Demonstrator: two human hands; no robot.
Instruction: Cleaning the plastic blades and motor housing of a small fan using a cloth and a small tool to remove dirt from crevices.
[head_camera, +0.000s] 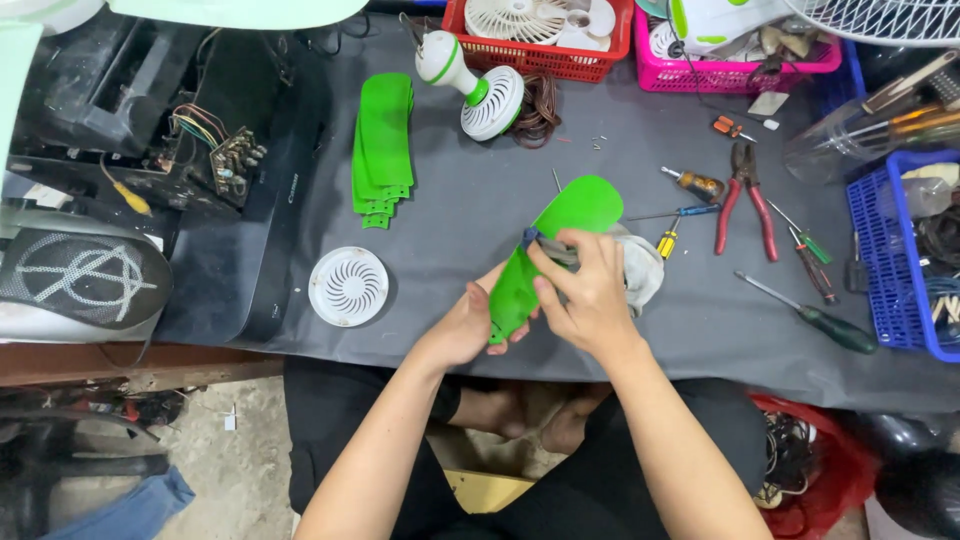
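Left hand (470, 325) is wrapped around the near end of a green fan blade (555, 250), fingers curled under it, thumb on top, so that's a closed grip on the blade. Right hand (590, 295) is pinched shut on a small blue-tipped tool (535, 240) w/ the tip sitting on the blade's face, about mid-length. Blade is held tilted just above the dark mat (620, 170), near edge of the bench, its far end pointing up and right over a crumpled grey rag (640, 265).

Going outward: a yellow screwdriver (668, 240) and red-handled pliers (742, 200) lie right of the rag, a green-handled screwdriver (815, 318) farther right. Left of my hands there's a round white vent cover (348, 286), flat on the mat. Farther back, a stack of more green blades (383, 140) w/ a white-and-green fan motor unit (480, 90) beside it. Red basket (540, 50) at the far edge.
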